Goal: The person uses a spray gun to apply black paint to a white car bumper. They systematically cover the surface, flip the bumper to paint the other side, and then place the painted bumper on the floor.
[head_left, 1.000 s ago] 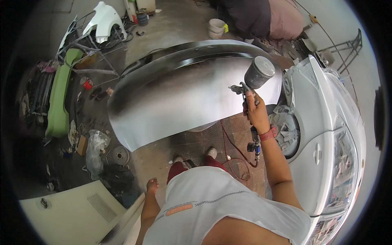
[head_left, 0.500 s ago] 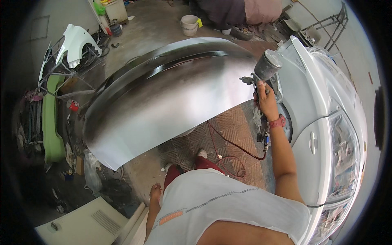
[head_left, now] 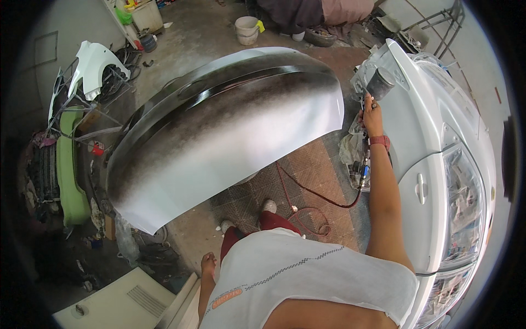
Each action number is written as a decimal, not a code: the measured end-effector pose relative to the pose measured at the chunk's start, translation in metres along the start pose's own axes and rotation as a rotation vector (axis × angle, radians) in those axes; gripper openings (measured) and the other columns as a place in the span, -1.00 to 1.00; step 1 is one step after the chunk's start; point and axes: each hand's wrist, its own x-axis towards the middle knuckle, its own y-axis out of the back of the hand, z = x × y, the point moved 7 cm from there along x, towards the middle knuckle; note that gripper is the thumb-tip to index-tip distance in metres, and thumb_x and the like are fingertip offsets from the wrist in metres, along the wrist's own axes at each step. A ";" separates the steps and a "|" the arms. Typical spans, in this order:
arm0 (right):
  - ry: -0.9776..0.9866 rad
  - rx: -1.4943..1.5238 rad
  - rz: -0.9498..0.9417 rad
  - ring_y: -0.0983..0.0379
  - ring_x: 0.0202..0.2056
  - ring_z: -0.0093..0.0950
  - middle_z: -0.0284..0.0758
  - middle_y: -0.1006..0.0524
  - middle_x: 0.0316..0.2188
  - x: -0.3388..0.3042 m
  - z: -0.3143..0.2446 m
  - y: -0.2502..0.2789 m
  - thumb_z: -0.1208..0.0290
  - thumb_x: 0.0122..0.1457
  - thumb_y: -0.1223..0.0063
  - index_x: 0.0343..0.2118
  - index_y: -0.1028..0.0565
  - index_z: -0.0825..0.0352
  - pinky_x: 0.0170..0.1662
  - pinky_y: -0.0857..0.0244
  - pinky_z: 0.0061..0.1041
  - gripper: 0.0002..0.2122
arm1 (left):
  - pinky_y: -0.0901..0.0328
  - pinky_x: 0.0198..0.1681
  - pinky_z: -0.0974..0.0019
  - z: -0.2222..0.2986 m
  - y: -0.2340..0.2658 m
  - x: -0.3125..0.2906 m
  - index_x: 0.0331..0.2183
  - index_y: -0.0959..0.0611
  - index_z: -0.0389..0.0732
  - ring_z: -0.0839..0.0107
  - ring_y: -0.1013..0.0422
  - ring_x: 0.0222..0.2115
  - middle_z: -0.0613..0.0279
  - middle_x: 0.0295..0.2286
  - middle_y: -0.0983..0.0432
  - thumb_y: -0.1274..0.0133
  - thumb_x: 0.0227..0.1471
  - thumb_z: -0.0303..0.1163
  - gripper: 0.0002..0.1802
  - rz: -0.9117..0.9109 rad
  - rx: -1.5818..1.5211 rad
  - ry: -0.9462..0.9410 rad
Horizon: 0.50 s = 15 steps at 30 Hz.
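Note:
My right hand (head_left: 372,118) is wrapped round a spray gun (head_left: 381,83) with a dark cup on top, held out at arm's length just past the right end of a large curved car body panel (head_left: 219,159). That panel is silvery white along its near side and dark along its far side, the two blending softly. A dark red hose (head_left: 323,198) runs from below the gun to the floor, where it coils. Low beside my thigh hangs my left hand (head_left: 209,265), holding nothing, its fingers loosely apart.
A white car (head_left: 422,137) with plastic-covered windows stands close on my right. At left are a green bumper (head_left: 71,170) and a white fender (head_left: 90,66) on a metal stand. A bucket (head_left: 247,32) sits behind the panel; a pale panel (head_left: 118,301) lies at lower left.
My right hand has carried the spray gun right and away from me, from over the panel's end to beyond it. My left hand hangs in about the same place.

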 end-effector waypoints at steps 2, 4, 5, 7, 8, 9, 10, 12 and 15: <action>0.026 -0.080 0.052 -0.47 -0.67 -0.48 -0.34 -0.49 -0.65 0.001 0.007 -0.002 -0.16 0.44 0.10 -0.15 -0.54 0.38 -0.59 -0.30 -0.47 -0.45 | -0.35 -0.10 0.30 0.007 0.003 -0.009 0.16 -0.57 -0.28 0.36 -0.49 -0.14 0.19 -0.07 -0.58 -0.02 0.40 -0.16 -0.53 0.026 -0.018 -0.013; 0.069 -0.177 0.116 -0.47 -0.66 -0.48 -0.33 -0.49 -0.65 -0.009 0.008 -0.008 -0.14 0.45 0.10 -0.18 -0.55 0.40 -0.56 -0.30 -0.47 -0.46 | -0.36 -0.07 0.29 0.014 0.006 -0.012 0.15 -0.57 -0.31 0.35 -0.49 -0.15 0.17 -0.08 -0.58 -0.03 0.39 -0.15 -0.51 -0.009 0.060 -0.030; 0.122 -0.170 0.101 -0.44 -0.69 -0.49 -0.33 -0.47 -0.68 -0.019 0.004 -0.016 -0.15 0.45 0.11 -0.22 -0.53 0.38 -0.61 -0.27 -0.48 -0.46 | -0.37 -0.06 0.29 0.015 0.008 -0.012 0.15 -0.57 -0.32 0.35 -0.49 -0.15 0.16 -0.08 -0.59 -0.03 0.39 -0.15 -0.50 -0.025 0.095 -0.038; 0.217 -0.143 0.063 -0.40 -0.75 -0.52 -0.34 -0.44 -0.75 -0.050 -0.007 -0.030 -0.18 0.46 0.13 -0.30 -0.50 0.33 -0.69 -0.21 -0.51 -0.45 | -0.38 -0.02 0.27 0.014 0.013 -0.008 0.15 -0.56 -0.34 0.34 -0.50 -0.14 0.13 -0.07 -0.60 -0.04 0.38 -0.14 -0.49 -0.039 0.138 -0.063; 0.065 -0.009 -0.063 -0.42 -0.72 -0.55 -0.36 -0.45 -0.72 -0.069 -0.003 -0.042 -0.13 0.47 0.12 -0.28 -0.50 0.33 -0.69 -0.20 -0.51 -0.49 | -0.39 -0.01 0.26 0.009 0.017 -0.004 0.15 -0.56 -0.35 0.33 -0.51 -0.14 0.11 -0.06 -0.60 -0.04 0.38 -0.14 -0.48 -0.038 0.175 -0.042; 0.098 0.013 -0.096 -0.38 -0.71 -0.58 -0.40 -0.43 -0.70 -0.092 -0.014 -0.052 -0.08 0.48 0.11 -0.27 -0.52 0.34 -0.66 -0.19 -0.52 -0.52 | -0.39 0.00 0.25 0.007 0.020 0.001 0.15 -0.56 -0.36 0.33 -0.51 -0.13 0.10 -0.05 -0.60 -0.04 0.38 -0.14 -0.48 -0.036 0.126 -0.063; 0.069 0.041 -0.133 -0.33 -0.70 -0.61 -0.44 -0.41 -0.69 -0.118 -0.023 -0.062 -0.02 0.49 0.09 -0.27 -0.54 0.36 -0.63 -0.17 -0.52 -0.55 | -0.39 0.01 0.24 0.002 0.023 0.007 0.15 -0.56 -0.36 0.33 -0.52 -0.13 0.08 -0.04 -0.61 -0.04 0.38 -0.14 -0.48 -0.025 0.094 -0.049; 0.061 0.090 -0.227 -0.30 -0.68 -0.65 -0.48 -0.40 -0.67 -0.173 -0.047 -0.085 0.03 0.51 0.08 -0.26 -0.56 0.36 -0.61 -0.15 -0.54 -0.57 | -0.40 0.03 0.23 -0.009 0.032 0.014 0.15 -0.57 -0.36 0.32 -0.52 -0.12 0.07 -0.03 -0.61 -0.04 0.38 -0.15 -0.48 -0.020 0.049 -0.024; 0.091 0.143 -0.391 -0.32 -0.65 -0.67 -0.51 -0.40 -0.64 -0.253 -0.088 -0.122 0.05 0.52 0.10 -0.10 -0.60 0.35 -0.57 -0.19 -0.57 -0.59 | -0.39 0.02 0.24 -0.010 0.043 0.024 0.14 -0.58 -0.35 0.32 -0.53 -0.13 0.08 -0.03 -0.62 -0.05 0.37 -0.16 -0.49 -0.039 0.009 -0.026</action>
